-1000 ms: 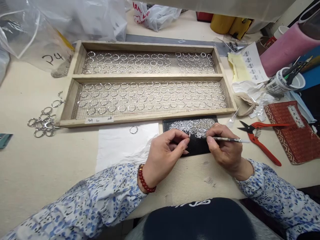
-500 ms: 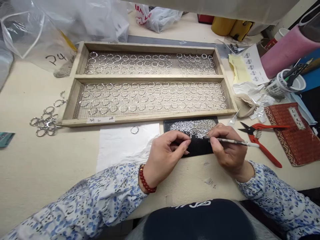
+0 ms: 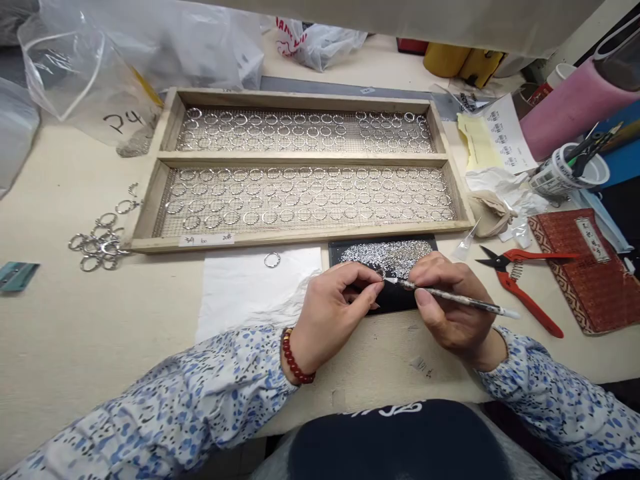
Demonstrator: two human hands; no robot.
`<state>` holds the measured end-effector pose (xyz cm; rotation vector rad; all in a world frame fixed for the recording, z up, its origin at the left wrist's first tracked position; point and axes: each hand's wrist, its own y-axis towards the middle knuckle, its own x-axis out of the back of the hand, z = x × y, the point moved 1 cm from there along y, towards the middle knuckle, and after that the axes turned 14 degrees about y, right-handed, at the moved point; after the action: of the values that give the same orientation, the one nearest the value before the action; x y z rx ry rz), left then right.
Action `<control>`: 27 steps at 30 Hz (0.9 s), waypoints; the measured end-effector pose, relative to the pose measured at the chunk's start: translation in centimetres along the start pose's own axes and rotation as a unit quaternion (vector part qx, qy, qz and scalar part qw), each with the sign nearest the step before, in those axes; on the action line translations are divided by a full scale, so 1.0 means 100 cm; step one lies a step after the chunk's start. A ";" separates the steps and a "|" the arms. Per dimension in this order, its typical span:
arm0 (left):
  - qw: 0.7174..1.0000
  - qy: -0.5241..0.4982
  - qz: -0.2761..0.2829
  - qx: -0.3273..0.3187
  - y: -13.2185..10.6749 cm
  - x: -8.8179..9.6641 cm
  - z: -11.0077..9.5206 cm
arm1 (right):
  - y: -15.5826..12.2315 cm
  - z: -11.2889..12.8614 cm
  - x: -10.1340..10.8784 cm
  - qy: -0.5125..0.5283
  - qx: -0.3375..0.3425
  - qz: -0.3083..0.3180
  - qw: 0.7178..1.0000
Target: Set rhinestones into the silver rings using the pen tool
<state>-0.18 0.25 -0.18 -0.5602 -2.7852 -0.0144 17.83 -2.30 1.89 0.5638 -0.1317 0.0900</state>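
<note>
My left hand (image 3: 337,297) is closed, thumb and index finger pinching a small metal piece (image 3: 381,273), mostly hidden, perhaps a ring. Between the fingertips of my right hand (image 3: 453,303) is a slender speckled picking pen (image 3: 465,301), its white tip at the left fingertips. Both hands are over the near part of a black pad (image 3: 400,303), which carries a spread of tiny shiny stones (image 3: 385,255). Left of the pad, a single silver ring (image 3: 273,260) lies on white paper (image 3: 240,293).
A two-part wooden mesh tray (image 3: 300,160) with rows of rings stands behind the pad. Loose rings (image 3: 103,243) are heaped at its left. Red-handled cutters (image 3: 525,287), a red pouch (image 3: 590,273) and a cup of tools (image 3: 570,170) are on the right. Plastic bags (image 3: 95,87) stand back left.
My right hand has brought the pen leftward from the stones, so its white tip now meets my left fingertips. The left hand keeps its pinch; the view has shifted slightly.
</note>
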 end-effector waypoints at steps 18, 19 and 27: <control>1.000 0.015 -0.002 -0.003 0.001 0.001 -0.003 | 0.001 0.000 -0.001 -0.015 0.007 0.011 1.000; 1.000 0.016 -0.002 -0.002 0.001 0.001 -0.003 | 0.001 0.000 -0.001 -0.016 0.006 0.012 1.000; 1.000 0.024 -0.001 0.002 0.001 0.001 -0.004 | 0.002 0.001 -0.001 -0.018 0.014 0.014 1.000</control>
<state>-0.11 0.32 0.26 -0.5479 -2.7381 -0.0224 17.72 -2.24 2.07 0.5912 -0.1741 0.1100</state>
